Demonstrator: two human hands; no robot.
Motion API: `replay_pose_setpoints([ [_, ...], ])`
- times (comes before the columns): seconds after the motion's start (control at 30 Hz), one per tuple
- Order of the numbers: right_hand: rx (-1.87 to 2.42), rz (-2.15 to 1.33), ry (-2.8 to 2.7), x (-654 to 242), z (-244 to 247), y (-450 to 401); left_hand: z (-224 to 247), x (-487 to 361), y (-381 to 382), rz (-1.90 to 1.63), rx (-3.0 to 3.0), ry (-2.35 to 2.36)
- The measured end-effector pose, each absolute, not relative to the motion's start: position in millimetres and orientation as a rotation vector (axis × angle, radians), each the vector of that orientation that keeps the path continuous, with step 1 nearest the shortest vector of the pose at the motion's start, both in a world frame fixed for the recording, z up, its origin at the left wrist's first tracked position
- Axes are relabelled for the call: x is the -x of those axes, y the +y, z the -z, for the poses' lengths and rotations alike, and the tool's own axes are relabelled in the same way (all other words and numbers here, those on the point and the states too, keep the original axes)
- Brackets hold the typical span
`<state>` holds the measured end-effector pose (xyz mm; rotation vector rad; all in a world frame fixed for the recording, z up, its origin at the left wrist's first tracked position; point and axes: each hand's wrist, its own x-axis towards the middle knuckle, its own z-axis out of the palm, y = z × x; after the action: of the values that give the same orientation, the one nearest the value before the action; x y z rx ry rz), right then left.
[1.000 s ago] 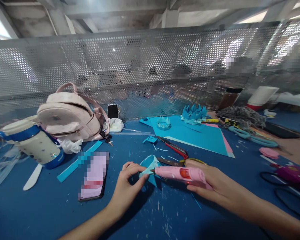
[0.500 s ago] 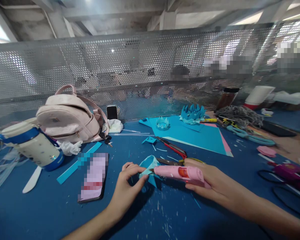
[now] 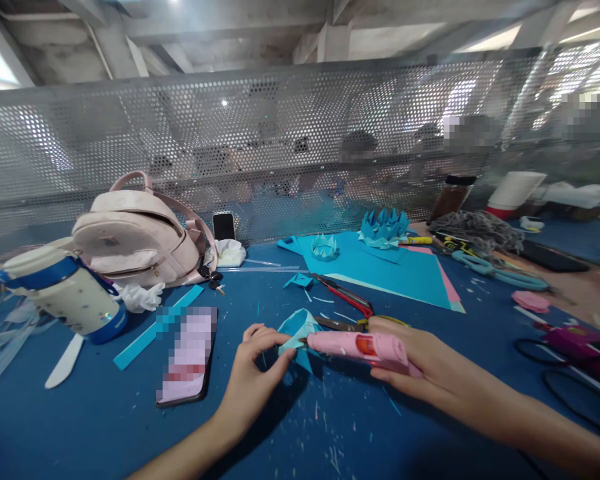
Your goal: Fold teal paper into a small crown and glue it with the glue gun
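My left hand pinches the edge of a folded blue paper piece between thumb and fingers, just above the table. My right hand is wrapped round a pink hot glue gun. The gun's nozzle points left and meets the paper close to my left fingertips; whether glue is coming out is too small to tell. Behind the gun lie scissors, partly hidden by it. A red-handled cutter and a small folded blue paper bit are a little farther back.
Blue paper sheets carry a small paper crown and a larger spiky one. At left are a phone, a blue paper strip, a tumbler and a backpack. A purple device with a black cord is at right.
Both hands, the blue paper and the glue gun stay almost in the same place. Only a slight shift of the camera view shows.
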<state>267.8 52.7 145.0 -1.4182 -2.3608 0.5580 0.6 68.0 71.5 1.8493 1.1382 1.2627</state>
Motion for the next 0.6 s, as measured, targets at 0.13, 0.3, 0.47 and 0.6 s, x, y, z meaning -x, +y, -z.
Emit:
replay_pose_setpoints([
  [0.13,1.419,-0.544,-2.347,-268,-147,51,-72,0,68,-1.28,-1.862,1.148],
  [0.3,1.35,-0.544,-2.369,-265,-152,50,-73,1,67,-1.286,-1.949,1.141],
  [0.47,1.334,-0.582,-2.392,-267,-153,50,-77,2,66,-1.296,-2.055,1.148],
  [0.6,1.31,-0.644,-2.396,-267,-155,49,-82,3,64,-1.305,-2.219,1.161],
])
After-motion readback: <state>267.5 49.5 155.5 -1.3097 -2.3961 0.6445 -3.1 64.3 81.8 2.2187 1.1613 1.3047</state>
